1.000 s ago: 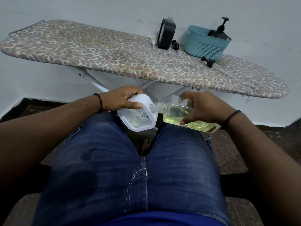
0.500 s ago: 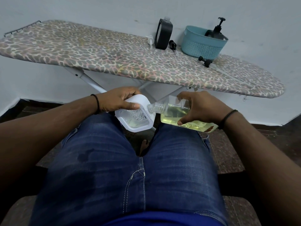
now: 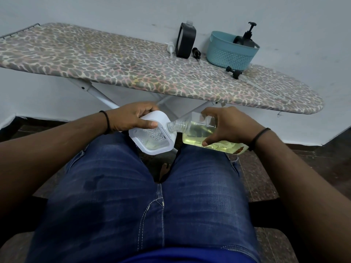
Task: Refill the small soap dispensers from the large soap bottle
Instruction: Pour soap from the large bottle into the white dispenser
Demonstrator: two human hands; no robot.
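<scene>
We see a white dispenser (image 3: 152, 133), pale yellow soap in the clear bottle (image 3: 199, 132), a leopard-patterned ironing board (image 3: 114, 67), a teal basket (image 3: 230, 51), blue jeans (image 3: 142, 196).

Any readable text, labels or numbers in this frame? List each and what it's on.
None readable.
Clear plastic bottle of yellow soap: brownish label patch near its base, too blurred to read.
White square soap dispenser: no print visible.
Black rectangular dispenser and teal plastic basket: no print visible.

Left hand (image 3: 131, 118) and right hand (image 3: 230, 126), fingers curled, grip above the lap.
</scene>
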